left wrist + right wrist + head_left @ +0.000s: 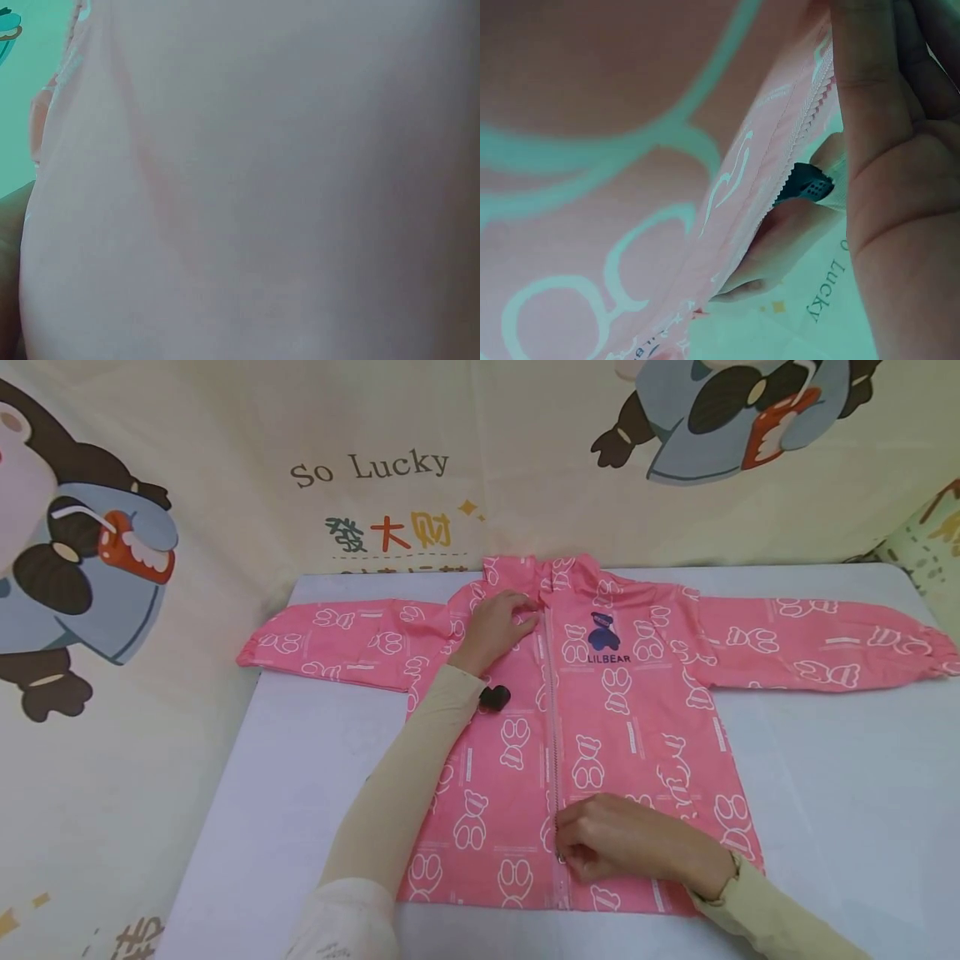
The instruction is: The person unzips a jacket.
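A pink jacket (pixel 517 810) with white bear outlines lies front up, sleeves spread to both sides. Its zipper (pixel 554 735) runs down the middle of the front. Just below the collar (pixel 573 572), my left hand (pixel 495 625) pinches the jacket's front edge beside the zipper. Low on the front, my right hand (pixel 611 837) pinches the zipper near a small metal slider (pixel 561 858); its fingertips are partly hidden. Pink cloth (pixel 225 180) fills most of the left wrist view, blurred. In the right wrist view, the toothed zipper edge (pixel 810 120) passes beside my right palm (pixel 892 187).
The jacket lies on a white table (pixel 315 760). Behind it hangs a cream cloth (pixel 525 468) printed with cartoon figures and lettering. A small black device (pixel 495 697) is at my left wrist. The right sleeve in view (pixel 825 643) reaches near the table's right side.
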`<state>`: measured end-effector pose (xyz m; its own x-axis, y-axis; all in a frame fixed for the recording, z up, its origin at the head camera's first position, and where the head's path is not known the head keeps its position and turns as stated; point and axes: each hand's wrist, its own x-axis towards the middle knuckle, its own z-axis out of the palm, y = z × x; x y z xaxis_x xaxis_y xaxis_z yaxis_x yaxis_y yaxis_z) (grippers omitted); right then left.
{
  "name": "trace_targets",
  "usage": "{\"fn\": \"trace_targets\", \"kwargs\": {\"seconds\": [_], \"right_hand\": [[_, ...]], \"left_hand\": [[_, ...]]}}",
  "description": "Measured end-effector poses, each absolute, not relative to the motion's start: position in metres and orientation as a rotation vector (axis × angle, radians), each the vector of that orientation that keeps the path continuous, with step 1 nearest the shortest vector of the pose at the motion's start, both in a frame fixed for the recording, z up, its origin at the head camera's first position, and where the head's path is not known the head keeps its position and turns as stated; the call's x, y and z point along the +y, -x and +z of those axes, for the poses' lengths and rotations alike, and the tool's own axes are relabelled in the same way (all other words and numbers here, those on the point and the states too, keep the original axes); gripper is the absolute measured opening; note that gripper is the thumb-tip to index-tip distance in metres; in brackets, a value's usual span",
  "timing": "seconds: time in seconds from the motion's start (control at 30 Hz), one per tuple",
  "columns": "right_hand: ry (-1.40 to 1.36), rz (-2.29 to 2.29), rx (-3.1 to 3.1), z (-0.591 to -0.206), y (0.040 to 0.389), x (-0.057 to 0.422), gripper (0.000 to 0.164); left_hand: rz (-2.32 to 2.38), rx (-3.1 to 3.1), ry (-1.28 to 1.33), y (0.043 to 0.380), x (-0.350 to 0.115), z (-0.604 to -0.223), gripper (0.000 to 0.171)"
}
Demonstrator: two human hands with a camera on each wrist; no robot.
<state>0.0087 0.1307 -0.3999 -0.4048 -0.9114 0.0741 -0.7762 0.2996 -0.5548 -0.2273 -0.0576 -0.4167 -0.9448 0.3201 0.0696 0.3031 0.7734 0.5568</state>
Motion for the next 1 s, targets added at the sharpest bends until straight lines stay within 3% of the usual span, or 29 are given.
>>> {"fn": "trace_targets", "kwargs": {"seconds": [1.0], "right_hand": [[1.568,-0.77,2.141,-0.4033,-0.0162,0.1305,0.02]], "left_hand": [[0.934,2.928,-0.518,0.2255,-0.0571,-0.416,0.029]]}}
